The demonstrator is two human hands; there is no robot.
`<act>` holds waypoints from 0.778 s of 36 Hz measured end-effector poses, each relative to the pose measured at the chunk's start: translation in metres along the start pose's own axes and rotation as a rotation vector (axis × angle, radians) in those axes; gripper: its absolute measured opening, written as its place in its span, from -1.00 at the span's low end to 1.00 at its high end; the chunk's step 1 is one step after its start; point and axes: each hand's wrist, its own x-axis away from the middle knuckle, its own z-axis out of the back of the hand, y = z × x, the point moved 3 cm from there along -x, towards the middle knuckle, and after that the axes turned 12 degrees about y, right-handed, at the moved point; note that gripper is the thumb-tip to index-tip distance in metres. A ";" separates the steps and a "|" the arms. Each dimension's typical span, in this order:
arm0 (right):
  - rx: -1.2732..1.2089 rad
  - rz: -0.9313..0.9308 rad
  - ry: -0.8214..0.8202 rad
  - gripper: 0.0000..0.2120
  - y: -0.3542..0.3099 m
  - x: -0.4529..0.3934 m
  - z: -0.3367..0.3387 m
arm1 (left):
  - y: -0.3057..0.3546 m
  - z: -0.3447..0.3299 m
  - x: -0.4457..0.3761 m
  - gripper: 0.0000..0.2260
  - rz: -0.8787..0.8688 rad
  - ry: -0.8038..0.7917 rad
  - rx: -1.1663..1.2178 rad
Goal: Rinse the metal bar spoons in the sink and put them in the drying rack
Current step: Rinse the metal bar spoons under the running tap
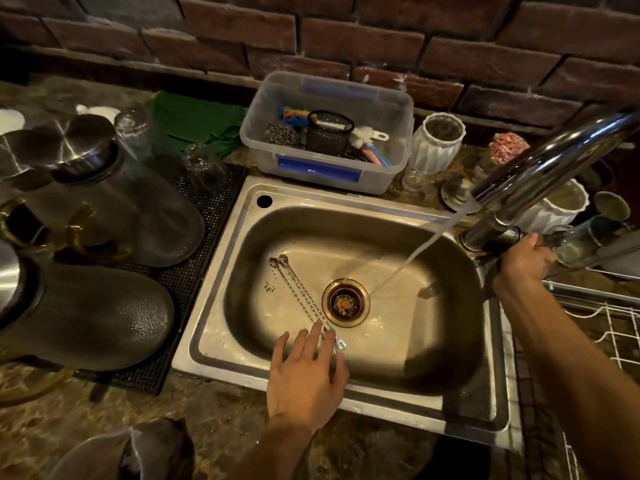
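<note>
Two twisted metal bar spoons (300, 292) lie side by side on the floor of the steel sink (214, 271), running diagonally from upper left toward the near rim, just left of the drain (345, 302). My left hand (306, 372) reaches over the near rim with fingers spread, its fingertips over the spoons' near ends; it grips nothing. My right hand (524, 259) is closed on the tap handle at the base of the chrome faucet (554, 161). Water streams from the spout and lands right of the drain. The white wire drying rack (620, 327) sits at the right edge.
A clear plastic tub (398, 133) with scrubbers and brushes stands behind the sink. Large upturned glass jugs (114, 209) on a black mat crowd the left counter. White ribbed cups (440, 143) and small glasses stand near the faucet. A brick wall runs along the back.
</note>
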 end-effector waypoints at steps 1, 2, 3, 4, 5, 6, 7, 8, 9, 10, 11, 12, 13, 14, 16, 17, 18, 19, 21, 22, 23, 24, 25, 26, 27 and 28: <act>-0.006 0.000 0.005 -0.44 0.001 0.000 -0.001 | 0.000 0.000 0.001 -0.55 -0.001 -0.001 0.008; -0.017 -0.002 0.006 -0.45 0.003 -0.001 -0.001 | -0.001 -0.001 0.001 -0.54 -0.002 -0.007 0.018; -0.029 -0.004 0.003 -0.45 0.005 -0.003 -0.002 | -0.001 -0.001 0.002 -0.53 -0.005 -0.015 0.025; -0.044 -0.006 -0.001 -0.46 0.007 -0.005 -0.003 | -0.001 -0.001 0.002 -0.53 -0.010 -0.022 0.029; -0.064 -0.008 -0.003 -0.46 0.007 -0.007 -0.004 | -0.001 -0.001 0.002 -0.52 -0.016 -0.025 0.032; -0.088 -0.013 -0.007 -0.46 0.008 -0.010 -0.006 | 0.000 0.000 0.001 -0.53 -0.020 -0.027 0.036; -0.110 -0.017 -0.011 -0.46 0.009 -0.012 -0.007 | 0.000 0.001 0.000 -0.54 -0.023 -0.024 0.041; -0.124 -0.019 -0.011 -0.46 0.009 -0.014 -0.009 | 0.001 0.002 -0.001 -0.55 -0.027 -0.017 0.047; -0.126 -0.019 -0.011 -0.45 0.010 -0.016 -0.010 | 0.001 0.002 -0.001 -0.56 -0.033 -0.011 0.051; -0.124 -0.022 -0.013 -0.44 0.011 -0.018 -0.011 | 0.001 0.002 -0.001 -0.57 -0.037 -0.010 0.052; -0.122 -0.030 -0.020 -0.43 0.012 -0.019 -0.013 | 0.001 0.002 -0.002 -0.57 -0.042 -0.011 0.052; -0.123 -0.037 -0.026 -0.42 0.013 -0.021 -0.014 | 0.000 0.002 -0.002 -0.57 -0.047 -0.012 0.050; -0.123 -0.040 -0.025 -0.42 0.014 -0.022 -0.015 | 0.000 0.002 -0.002 -0.57 -0.052 -0.015 0.049; -0.120 -0.040 -0.019 -0.42 0.014 -0.024 -0.016 | 0.000 0.001 -0.003 -0.57 -0.058 -0.017 0.047; -0.108 -0.041 -0.005 -0.42 0.015 -0.026 -0.016 | 0.000 0.001 -0.003 -0.57 -0.074 -0.018 0.047; -0.107 -0.041 -0.002 -0.42 0.016 -0.027 -0.016 | 0.001 0.000 -0.002 -0.57 -0.080 -0.017 0.049; -0.112 -0.038 -0.003 -0.42 0.016 -0.027 -0.017 | 0.001 0.000 -0.002 -0.56 -0.082 -0.014 0.052; -0.116 -0.036 -0.005 -0.41 0.016 -0.027 -0.017 | 0.001 0.000 -0.002 -0.56 -0.084 -0.011 0.052; -0.112 -0.031 -0.005 -0.41 0.017 -0.028 -0.017 | 0.001 0.002 -0.001 -0.57 -0.091 -0.002 0.049; -0.102 -0.028 -0.005 -0.41 0.018 -0.029 -0.017 | 0.002 0.004 -0.001 -0.57 -0.095 -0.003 0.048; -0.097 -0.028 -0.003 -0.41 0.018 -0.029 -0.017 | 0.002 0.006 -0.002 -0.57 -0.096 -0.007 0.048; -0.100 -0.029 -0.001 -0.42 0.018 -0.029 -0.016 | 0.003 0.007 -0.003 -0.57 -0.096 -0.011 0.049; -0.104 -0.021 0.005 -0.42 0.017 -0.027 -0.015 | 0.003 0.008 -0.003 -0.57 -0.095 -0.012 0.050; -0.105 -0.005 0.010 -0.43 0.017 -0.024 -0.014 | 0.003 0.009 -0.003 -0.58 -0.092 -0.009 0.049; -0.104 0.019 0.019 -0.44 0.016 -0.022 -0.013 | 0.004 0.009 -0.003 -0.58 -0.089 -0.006 0.047; -0.100 0.044 0.032 -0.47 0.016 -0.020 -0.012 | 0.004 0.009 -0.003 -0.58 -0.087 -0.002 0.045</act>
